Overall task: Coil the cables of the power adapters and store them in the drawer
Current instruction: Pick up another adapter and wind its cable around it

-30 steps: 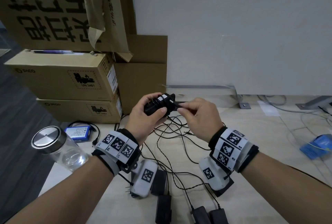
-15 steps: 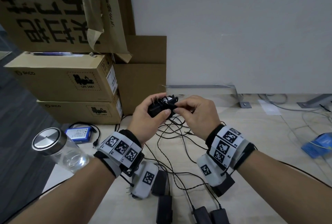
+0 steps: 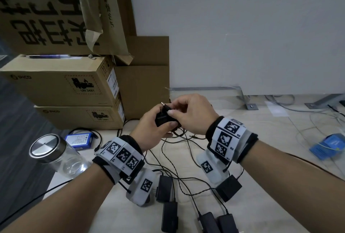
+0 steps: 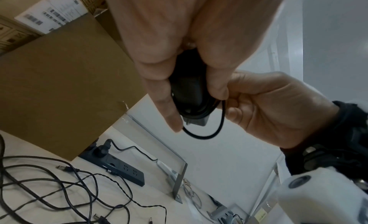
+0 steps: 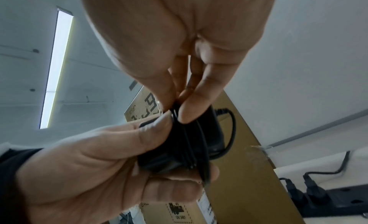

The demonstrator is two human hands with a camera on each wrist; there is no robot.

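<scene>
My left hand (image 3: 155, 128) grips a small black power adapter (image 3: 162, 119) above the table, with its black cable wound round the body in several turns (image 5: 191, 142). My right hand (image 3: 188, 113) pinches the cable's end (image 3: 165, 106) against the adapter between thumb and fingers (image 5: 191, 111). A short loop of cable (image 4: 203, 133) hangs free under the adapter (image 4: 187, 92). Several more black adapters (image 3: 169, 214) lie near the table's front edge with their cables (image 3: 179, 158) tangled loosely. No drawer is in view.
Stacked cardboard boxes (image 3: 61, 83) stand at the back left. A glass jar with a metal lid (image 3: 48, 150) and a blue battery pack (image 3: 80, 140) sit at the left. A dark power strip (image 4: 121, 167) lies by the wall. A blue object (image 3: 330, 145) lies at the right.
Both hands have turned the adapter and shifted slightly left. My right hand has brought the cable's end up over the adapter, and the prongs now point upward.
</scene>
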